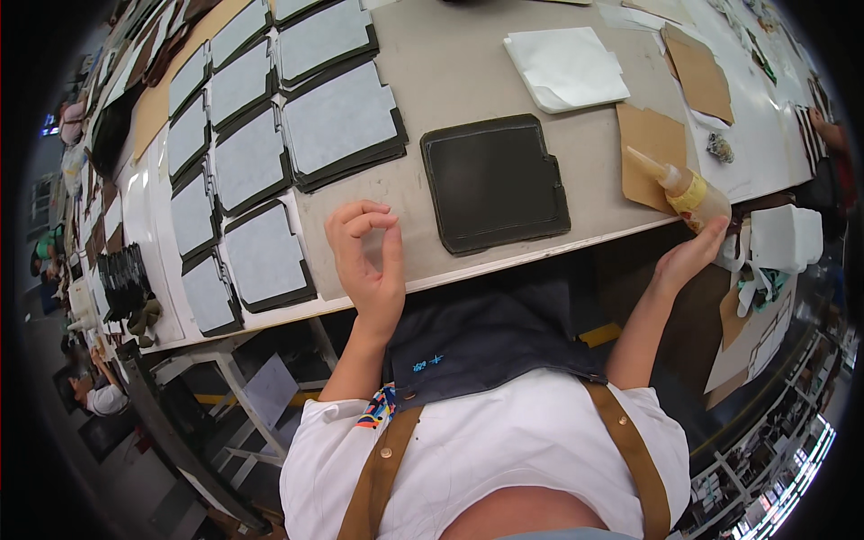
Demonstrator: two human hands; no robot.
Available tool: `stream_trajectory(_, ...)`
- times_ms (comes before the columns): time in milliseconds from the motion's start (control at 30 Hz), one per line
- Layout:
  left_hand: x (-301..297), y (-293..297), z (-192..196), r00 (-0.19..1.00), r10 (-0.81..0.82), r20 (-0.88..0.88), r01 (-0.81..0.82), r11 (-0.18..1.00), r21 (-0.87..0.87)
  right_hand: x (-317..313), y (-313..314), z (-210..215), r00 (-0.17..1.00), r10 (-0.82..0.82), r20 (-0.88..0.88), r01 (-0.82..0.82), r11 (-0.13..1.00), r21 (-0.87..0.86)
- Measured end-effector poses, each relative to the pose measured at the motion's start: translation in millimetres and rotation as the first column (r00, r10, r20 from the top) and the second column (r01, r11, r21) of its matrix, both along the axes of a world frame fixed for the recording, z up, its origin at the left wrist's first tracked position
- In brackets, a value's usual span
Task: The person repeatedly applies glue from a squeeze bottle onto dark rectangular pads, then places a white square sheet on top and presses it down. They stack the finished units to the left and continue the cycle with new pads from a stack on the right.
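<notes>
While left hand (369, 256) curls empty, right grip (688, 256) around glue bottle (688, 193).

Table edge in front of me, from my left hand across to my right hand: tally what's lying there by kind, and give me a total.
Dark panel: 1
Glue bottle: 1
Brown card: 1
Total: 3

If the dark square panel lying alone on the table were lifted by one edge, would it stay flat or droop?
The dark panel looks thin and leather-like, so it would probably flex somewhat. Its raised border may stiffen it. Lying flat, it seems unlikely to roll or tip.
</notes>
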State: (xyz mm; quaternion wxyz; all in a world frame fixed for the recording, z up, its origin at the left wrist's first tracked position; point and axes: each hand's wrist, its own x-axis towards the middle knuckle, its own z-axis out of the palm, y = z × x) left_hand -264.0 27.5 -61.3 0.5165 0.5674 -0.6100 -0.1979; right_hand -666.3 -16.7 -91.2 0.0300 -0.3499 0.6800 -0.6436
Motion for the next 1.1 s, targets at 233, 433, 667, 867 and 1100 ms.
stream_trajectory(233,-0.2,-0.8,0.7,0.998,0.016,0.056,-0.017,1.000,0.004,82.9,-32.1,68.6,0.728,0.430,-0.533,-0.415,0.896,0.156)
stream_trajectory(433,-6.3,-4.1,5.6,0.998,0.039,0.043,-0.037,0.999,-0.027,130.3,-101.0,56.3,0.499,0.659,-0.563,-0.518,0.747,0.416)
stream_trajectory(667,-3.4,-1.7,7.4,0.994,0.000,0.108,-0.001,1.000,0.015,77.3,-132.5,72.5,0.824,0.509,0.248,-0.494,0.860,-0.127)
stream_trajectory(867,-21.6,-7.8,24.0,0.986,-0.086,-0.145,0.081,0.996,-0.034,60.1,-102.5,126.1,0.914,0.403,0.051,-0.333,0.815,-0.474)
stream_trajectory(1100,-63.6,-51.1,74.5,0.841,-0.529,0.111,0.537,0.841,-0.065,102.1,-113.4,118.6,0.811,0.558,-0.175,-0.579,0.808,-0.107)
